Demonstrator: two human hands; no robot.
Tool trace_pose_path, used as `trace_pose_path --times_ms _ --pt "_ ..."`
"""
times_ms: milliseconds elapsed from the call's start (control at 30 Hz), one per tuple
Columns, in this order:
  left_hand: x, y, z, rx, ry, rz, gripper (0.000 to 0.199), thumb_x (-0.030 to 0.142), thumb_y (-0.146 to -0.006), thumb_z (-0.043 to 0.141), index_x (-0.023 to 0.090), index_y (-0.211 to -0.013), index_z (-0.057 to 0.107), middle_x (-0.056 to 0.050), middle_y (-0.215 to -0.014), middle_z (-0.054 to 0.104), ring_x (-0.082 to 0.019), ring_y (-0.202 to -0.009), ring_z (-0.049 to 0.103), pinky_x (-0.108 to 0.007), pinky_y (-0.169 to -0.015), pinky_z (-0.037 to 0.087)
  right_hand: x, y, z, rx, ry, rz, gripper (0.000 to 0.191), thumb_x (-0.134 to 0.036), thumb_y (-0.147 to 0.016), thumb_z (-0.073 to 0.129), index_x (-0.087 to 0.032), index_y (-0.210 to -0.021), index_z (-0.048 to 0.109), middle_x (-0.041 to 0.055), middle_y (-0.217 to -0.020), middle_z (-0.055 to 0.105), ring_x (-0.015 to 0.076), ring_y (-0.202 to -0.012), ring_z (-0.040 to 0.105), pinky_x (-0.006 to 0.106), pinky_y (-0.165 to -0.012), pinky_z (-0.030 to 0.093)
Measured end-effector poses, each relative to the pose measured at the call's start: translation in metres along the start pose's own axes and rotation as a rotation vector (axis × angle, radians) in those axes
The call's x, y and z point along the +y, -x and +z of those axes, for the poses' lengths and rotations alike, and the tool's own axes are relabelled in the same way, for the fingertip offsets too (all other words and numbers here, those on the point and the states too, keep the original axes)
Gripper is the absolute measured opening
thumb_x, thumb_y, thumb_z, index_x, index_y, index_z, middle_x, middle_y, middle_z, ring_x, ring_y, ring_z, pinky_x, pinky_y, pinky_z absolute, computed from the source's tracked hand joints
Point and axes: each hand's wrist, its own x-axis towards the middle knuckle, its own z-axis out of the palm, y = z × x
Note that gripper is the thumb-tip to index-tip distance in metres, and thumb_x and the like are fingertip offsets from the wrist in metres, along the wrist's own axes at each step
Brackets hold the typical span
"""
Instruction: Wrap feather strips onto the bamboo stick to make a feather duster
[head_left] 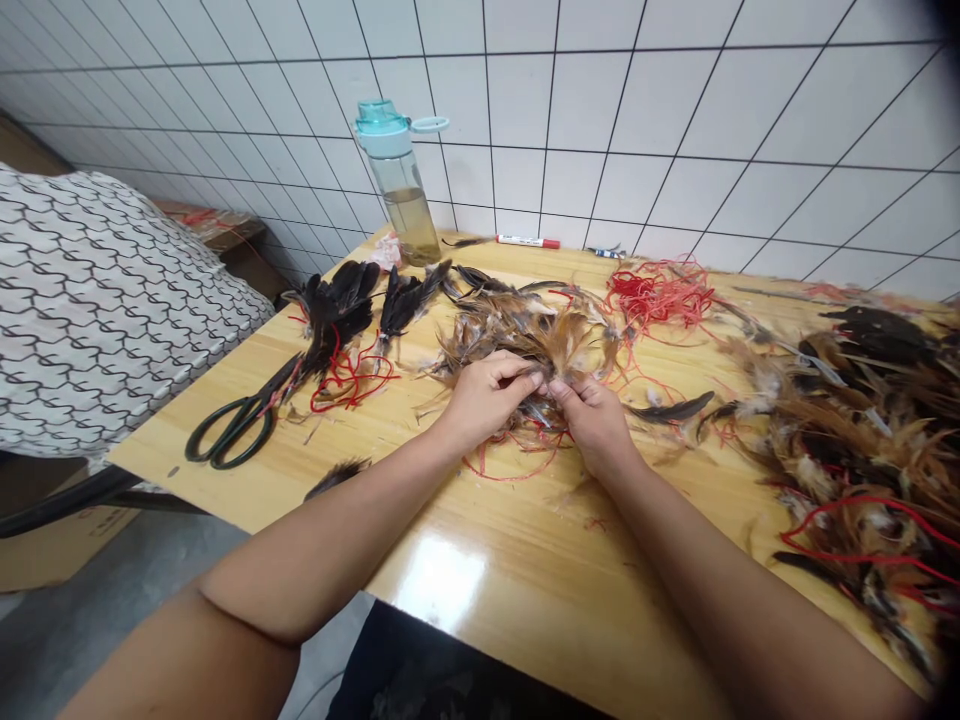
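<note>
Brown feathers [568, 335] fan upward between my two hands, over a loose pile of brown and grey feathers [487, 325] on the wooden table. My left hand [499, 392] pinches the base of the feathers with thumb and fingers. Close against it, my right hand [592, 412] grips the same feathers, its thumb near the left fingertips. Red string [510, 478] loops on the table just below the hands. Whether string runs between the fingers cannot be made out.
Black-handled scissors [232, 432] lie left, near black feather bundles [337, 310]. A water bottle [405, 195] stands by the tiled wall, with a red marker [527, 241] to its right. A red string tangle [660, 292] lies behind; a large feather heap [862, 420] covers the right side.
</note>
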Motion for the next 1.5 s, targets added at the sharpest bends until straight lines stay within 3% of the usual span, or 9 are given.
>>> trace_pose_path --times_ms 267,500,733,900,967,1067,1233,1367,1500 --pt "-0.001 0.0 0.001 -0.032 -0.033 0.026 0.019 0.023 -0.08 0.06 0.017 -0.065 0.07 -0.003 -0.071 0.065 -0.015 -0.077 0.058 -0.026 -0.077 0.044 -0.003 0.001 0.0 -0.026 0.149 -0.094 0.019 -0.037 -0.074 0.06 -0.02 -0.067 0.067 0.0023 -0.07 0.065 0.0182 -0.072 0.057 0.032 -0.074 0.045" --pt "-0.011 -0.001 0.005 -0.113 0.385 -0.192 0.02 0.033 -0.07 0.071 0.014 -0.071 0.065 -0.001 -0.068 0.064 -0.011 -0.064 0.055 -0.026 -0.067 0.044 -0.01 0.002 0.0 -0.065 0.284 -0.118 0.017 -0.028 -0.074 0.056 -0.021 -0.06 0.063 0.0022 -0.065 0.062 0.0177 -0.068 0.054 0.031 -0.068 0.042" --pt "-0.007 0.0 0.005 -0.106 0.374 -0.236 0.029 0.039 -0.068 0.074 0.014 -0.068 0.061 0.001 -0.063 0.06 -0.011 -0.062 0.054 -0.023 -0.06 0.041 -0.017 0.005 0.002 -0.183 0.107 -0.112 0.02 -0.04 -0.074 0.061 -0.021 -0.072 0.064 0.002 -0.074 0.068 0.0184 -0.073 0.059 0.031 -0.072 0.045" --pt "-0.005 -0.002 0.0 -0.092 0.369 -0.183 0.023 0.036 -0.074 0.069 0.015 -0.081 0.065 0.0 -0.07 0.062 -0.011 -0.066 0.055 -0.025 -0.067 0.043 -0.011 0.002 -0.002 -0.099 0.147 -0.129 0.024 -0.043 -0.075 0.061 -0.02 -0.069 0.063 0.0003 -0.066 0.062 0.0154 -0.064 0.053 0.028 -0.064 0.044" --pt "-0.003 -0.003 -0.004 -0.086 0.267 -0.125 0.021 0.033 -0.078 0.067 0.015 -0.09 0.066 -0.001 -0.076 0.062 -0.011 -0.069 0.055 -0.025 -0.068 0.043 -0.01 -0.001 -0.006 -0.006 0.129 -0.127 0.027 -0.046 -0.077 0.059 -0.02 -0.069 0.062 0.0002 -0.064 0.06 0.015 -0.063 0.052 0.028 -0.061 0.043" --pt "-0.001 -0.003 -0.01 -0.186 -0.086 0.052 0.015 0.022 -0.079 0.066 0.017 -0.092 0.07 -0.002 -0.085 0.06 -0.012 -0.076 0.055 -0.026 -0.072 0.043 -0.011 -0.004 -0.011 0.121 0.084 -0.116 0.031 -0.049 -0.079 0.057 -0.021 -0.069 0.059 -0.0002 -0.06 0.057 0.0151 -0.062 0.052 0.027 -0.06 0.042" --pt "-0.006 0.001 -0.008 -0.356 -0.62 0.342 0.016 0.013 -0.082 0.061 0.021 -0.091 0.072 -0.005 -0.091 0.061 -0.018 -0.09 0.051 -0.033 -0.085 0.04 -0.013 -0.003 -0.011 0.169 0.109 -0.102 0.031 -0.049 -0.078 0.058 -0.02 -0.07 0.059 0.0009 -0.063 0.059 0.0153 -0.062 0.053 0.028 -0.062 0.042" --pt "-0.008 0.001 -0.006 -0.327 -0.692 0.371 0.013 0.017 -0.086 0.057 0.019 -0.085 0.07 -0.006 -0.092 0.061 -0.018 -0.089 0.05 -0.032 -0.082 0.04 -0.008 -0.003 -0.009 0.163 0.165 -0.137 0.028 -0.046 -0.077 0.056 -0.02 -0.07 0.063 0.0036 -0.072 0.065 0.0176 -0.07 0.056 0.031 -0.069 0.044" --pt "-0.001 -0.002 -0.011 -0.135 -0.564 0.375 0.009 0.018 -0.088 0.055 0.017 -0.085 0.063 -0.003 -0.09 0.064 -0.016 -0.088 0.054 -0.03 -0.084 0.04 -0.007 -0.003 -0.01 0.144 0.201 -0.151 0.025 -0.04 -0.078 0.054 -0.02 -0.07 0.064 0.0035 -0.071 0.067 0.018 -0.07 0.057 0.032 -0.071 0.045"
